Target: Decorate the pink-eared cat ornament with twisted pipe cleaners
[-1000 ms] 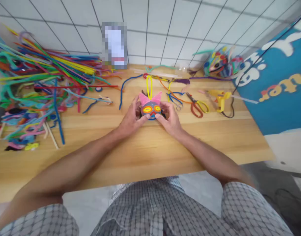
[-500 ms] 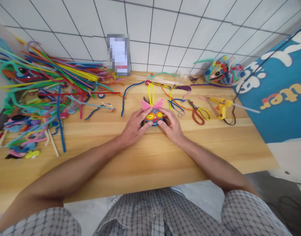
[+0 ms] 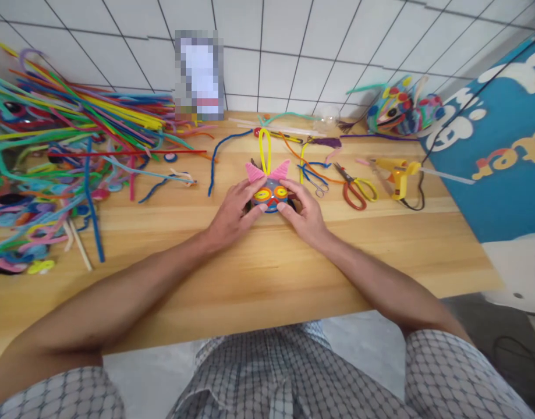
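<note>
A small craft ornament shaped like a cat's head (image 3: 271,194) rests at the middle of the table, between my hands. It has pink pointed ears, yellow and orange ring eyes, a red strip below them and a blue lower edge. From its top rises a yellow pipe-cleaner loop (image 3: 265,152). My left hand (image 3: 237,210) grips its left side, thumb at the lower front and fingers behind the ear. On the other side my right hand (image 3: 305,210) holds it the same way. The ornament's back is hidden.
Colourful pipe cleaners (image 3: 105,110) heap up at the left. To the right lie scissors (image 3: 354,189), a yellow glue gun (image 3: 398,174) with its cord, and small scissors (image 3: 322,189). A decorated craft piece (image 3: 389,113) stands at the back right. A blurred phone (image 3: 201,78) leans on the tiled wall.
The camera view has shifted slightly, so the table's things appear a little higher. Both hands keep their grip on the ornament, which looks almost unchanged.
</note>
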